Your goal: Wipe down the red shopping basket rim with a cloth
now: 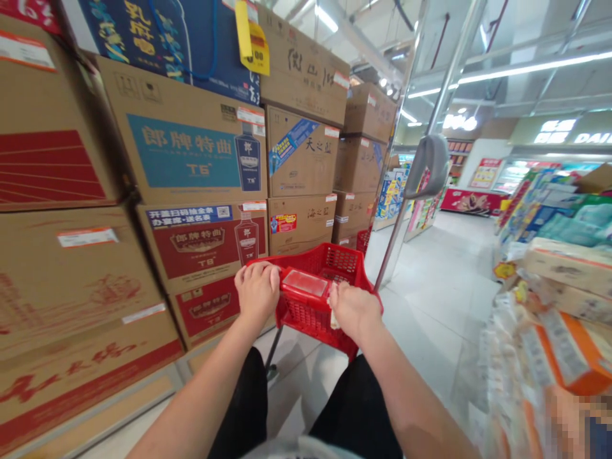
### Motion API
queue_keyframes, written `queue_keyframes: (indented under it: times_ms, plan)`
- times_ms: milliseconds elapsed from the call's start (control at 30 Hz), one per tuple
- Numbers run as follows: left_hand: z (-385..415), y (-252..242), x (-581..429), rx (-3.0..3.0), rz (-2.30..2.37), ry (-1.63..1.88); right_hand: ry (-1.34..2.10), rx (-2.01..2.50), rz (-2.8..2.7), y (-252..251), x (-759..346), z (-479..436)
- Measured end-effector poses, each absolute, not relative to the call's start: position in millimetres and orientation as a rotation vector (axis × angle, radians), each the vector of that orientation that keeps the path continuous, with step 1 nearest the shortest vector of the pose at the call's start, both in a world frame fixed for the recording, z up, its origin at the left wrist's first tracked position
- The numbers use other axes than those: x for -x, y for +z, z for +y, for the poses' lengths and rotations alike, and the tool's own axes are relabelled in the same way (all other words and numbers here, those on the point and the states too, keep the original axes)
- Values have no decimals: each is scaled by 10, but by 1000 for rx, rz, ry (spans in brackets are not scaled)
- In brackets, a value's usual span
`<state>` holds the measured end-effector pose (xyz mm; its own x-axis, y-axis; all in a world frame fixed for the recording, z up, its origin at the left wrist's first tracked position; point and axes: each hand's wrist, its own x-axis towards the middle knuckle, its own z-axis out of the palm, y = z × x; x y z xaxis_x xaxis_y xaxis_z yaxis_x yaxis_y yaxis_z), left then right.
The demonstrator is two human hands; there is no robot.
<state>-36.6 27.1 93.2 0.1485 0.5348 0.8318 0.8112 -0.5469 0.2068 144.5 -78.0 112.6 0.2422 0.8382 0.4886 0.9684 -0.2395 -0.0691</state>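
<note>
A red plastic shopping cart (335, 264) stands right in front of me in a shop aisle. My left hand (257, 290) is closed round the left end of its handle. Gripping the right end is my right hand (352, 309), which also seems to hold a small pale scrap against the bar. A clear red plate (305, 282) sits on the handle between my hands. The basket looks empty as far as I can see.
Tall stacks of brown, red and blue liquor cartons (191, 166) wall the left side. A steel pillar with a grey guard (427, 167) rises ahead. Packaged goods (559, 306) crowd the right. Pale tiled floor (440, 268) runs forward between them.
</note>
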Motion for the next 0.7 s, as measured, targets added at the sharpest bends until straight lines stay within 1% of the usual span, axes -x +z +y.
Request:
queue_keyframes:
  times_ms: [67,167,233,333,433,500,633,700]
  plan:
    - [151,975,277,2248,-1162,-1363,-628,2099,-1660,1017,-1262,-831]
    - [-19,1000,127,2522,-828,-1243,-726,1903,-1799,945,-1097,-889]
    - [-69,973,79,2626,-741,-1190,-615,1897,-1929,1029,-1127,-876]
    - [-42,876,110,2607,-762,-1218,-350,1977,-2165,1267,-1267,-770]
    - [41,763,188,2530,-736,-1291,-265,2055,-2192,1362,-1267,-681]
    - [95,706,229,2473,-723,-1381,-332,2041,-2069,1264,-1144,-698]
    - [151,652,286,2387,-717,-1552,-657,1710,-1991,951,-873,-833]
    - [146,647,307,2378,-729,-1567,-686,1687,-1966,920,-843,-845]
